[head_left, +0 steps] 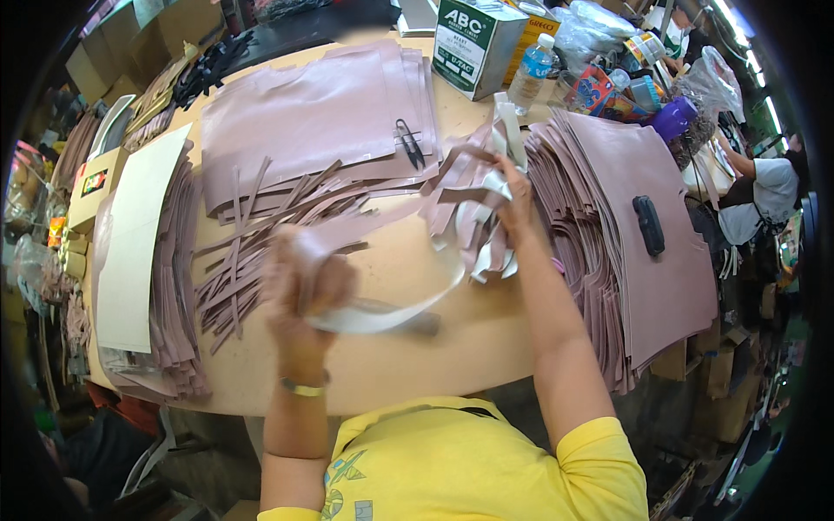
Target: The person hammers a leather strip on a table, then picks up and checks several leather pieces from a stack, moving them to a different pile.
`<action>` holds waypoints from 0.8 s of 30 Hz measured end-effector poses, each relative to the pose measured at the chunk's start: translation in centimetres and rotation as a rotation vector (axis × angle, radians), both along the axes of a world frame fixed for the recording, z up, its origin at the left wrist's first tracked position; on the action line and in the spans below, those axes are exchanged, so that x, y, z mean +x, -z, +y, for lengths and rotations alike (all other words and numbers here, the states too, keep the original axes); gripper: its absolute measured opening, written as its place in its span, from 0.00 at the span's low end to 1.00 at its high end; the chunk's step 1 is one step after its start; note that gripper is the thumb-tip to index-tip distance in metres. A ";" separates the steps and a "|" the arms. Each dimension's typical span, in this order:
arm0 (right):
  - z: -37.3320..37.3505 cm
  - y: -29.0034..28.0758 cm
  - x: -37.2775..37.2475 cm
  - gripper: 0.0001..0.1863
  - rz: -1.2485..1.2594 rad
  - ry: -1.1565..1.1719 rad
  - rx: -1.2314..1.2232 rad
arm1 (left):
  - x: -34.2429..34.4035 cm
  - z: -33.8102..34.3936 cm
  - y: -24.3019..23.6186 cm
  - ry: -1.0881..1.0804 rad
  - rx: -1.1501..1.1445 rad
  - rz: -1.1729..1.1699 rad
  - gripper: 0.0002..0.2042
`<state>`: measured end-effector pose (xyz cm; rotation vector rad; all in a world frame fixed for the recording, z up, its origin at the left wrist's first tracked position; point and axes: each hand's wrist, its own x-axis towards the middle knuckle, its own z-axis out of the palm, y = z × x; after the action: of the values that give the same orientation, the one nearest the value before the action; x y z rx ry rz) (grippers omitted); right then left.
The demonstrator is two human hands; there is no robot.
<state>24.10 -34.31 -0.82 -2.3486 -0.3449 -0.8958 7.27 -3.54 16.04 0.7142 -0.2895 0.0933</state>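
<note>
My left hand point(308, 282), smeared by motion, is closed on a mauve leather-like strip point(395, 319) with a white underside. The strip curves from that hand across the table toward a tangled bunch of similar strips point(469, 213). Fingers of my right hand point(514, 195) are closed around the upper right of this bunch. Thin mauve strips point(252, 260) lie in a loose heap beyond and left of my left hand. Behind the hands rests a stack of flat mauve sheets point(304, 108), with black thread snips point(409, 146) on its right part.
Stacked cut panels stand at the right point(656, 295), topped by a black case point(648, 226). Another stack at the left carries a cream board point(139, 252). A green-and-white can point(473, 48), a water bottle point(531, 74) and a purple bottle point(673, 119) line the far right. Another person point(773, 195) sits beyond.
</note>
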 end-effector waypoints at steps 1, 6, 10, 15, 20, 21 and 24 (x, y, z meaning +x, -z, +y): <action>-1.3 0.2 1.2 0.29 0.138 -0.024 0.135 | -0.1 2.1 0.1 0.017 -0.010 -0.081 0.13; -0.6 -6.1 0.0 0.50 0.705 -0.022 0.189 | -3.6 10.1 -1.3 -0.088 0.168 -0.038 0.14; 5.7 -11.9 -6.3 0.48 0.578 -0.441 0.130 | -6.2 10.3 0.9 0.106 0.834 0.246 0.10; 15.7 -13.8 -16.0 0.26 0.885 -1.396 0.342 | -7.4 6.8 0.4 0.388 0.974 0.377 0.10; 14.2 -13.0 -17.4 0.12 1.475 -1.243 0.192 | -8.4 9.9 1.0 0.406 1.228 0.161 0.10; 13.6 -12.6 -17.9 0.11 1.359 -1.163 0.077 | -8.5 10.5 1.2 0.375 1.337 0.114 0.09; 13.1 -9.8 -19.7 0.13 0.715 -0.922 -0.218 | -10.2 12.2 3.7 -0.052 1.648 0.062 0.10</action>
<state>4.37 -21.21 8.94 -2.1286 -1.1051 0.4181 -2.92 8.66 12.33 2.3538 -0.2448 -0.1560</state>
